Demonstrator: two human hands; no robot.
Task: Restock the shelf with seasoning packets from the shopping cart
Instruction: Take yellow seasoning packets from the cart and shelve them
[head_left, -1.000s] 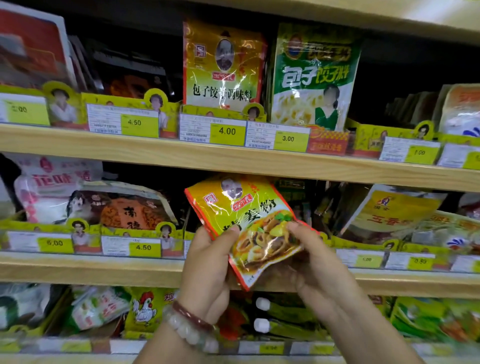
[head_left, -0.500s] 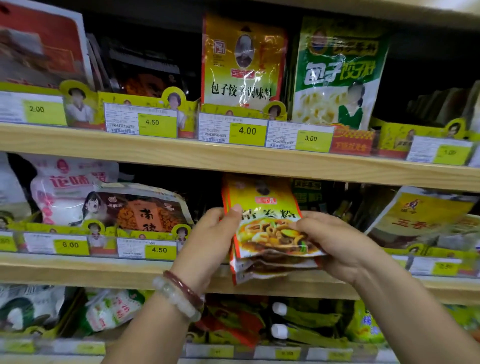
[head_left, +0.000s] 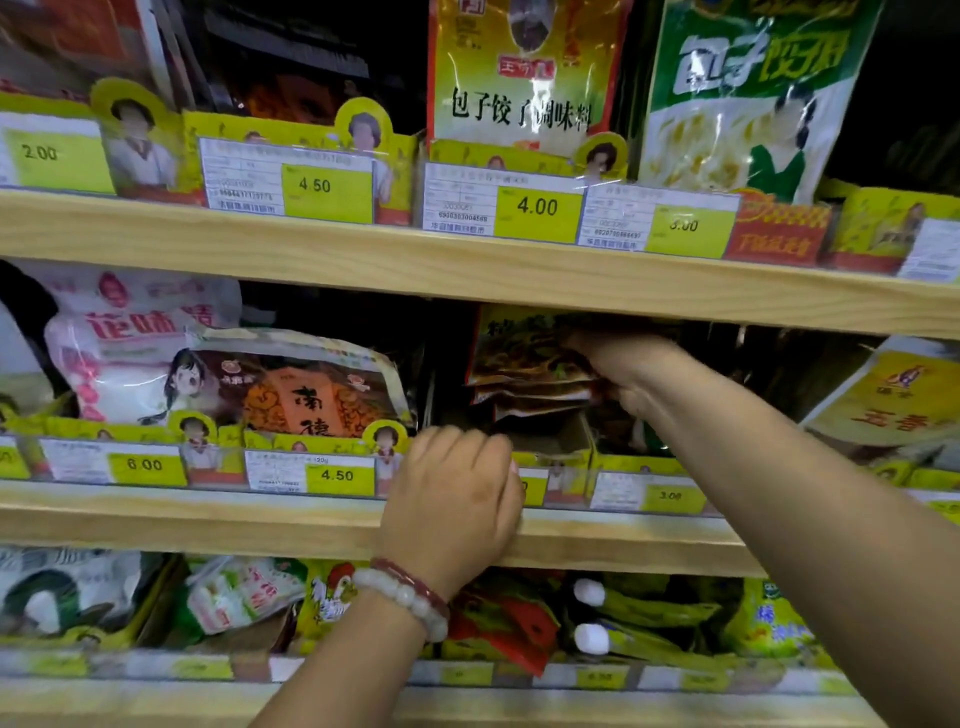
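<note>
The right hand (head_left: 618, 364) reaches deep into the middle shelf (head_left: 208, 525). Its fingers are curled around a small stack of seasoning packets (head_left: 524, 364), yellow and red ones, held up in the dark gap under the upper shelf (head_left: 363, 260). The packets hang above an open slot behind the yellow price tags (head_left: 670, 493).

The left hand (head_left: 457, 499) rests on the front edge of the middle shelf. Its fingers are bent over the edge and hold no packet.

The step looks like putting the stack down into its slot. To do it well, the stack should go straight down, with the picture side facing out. The packets should stay flat together so none slips out. The brown packet (head_left: 311, 395) on the left sits near, so the stack should not push it. The right hand should let go only when the packets stand on the shelf.
</note>
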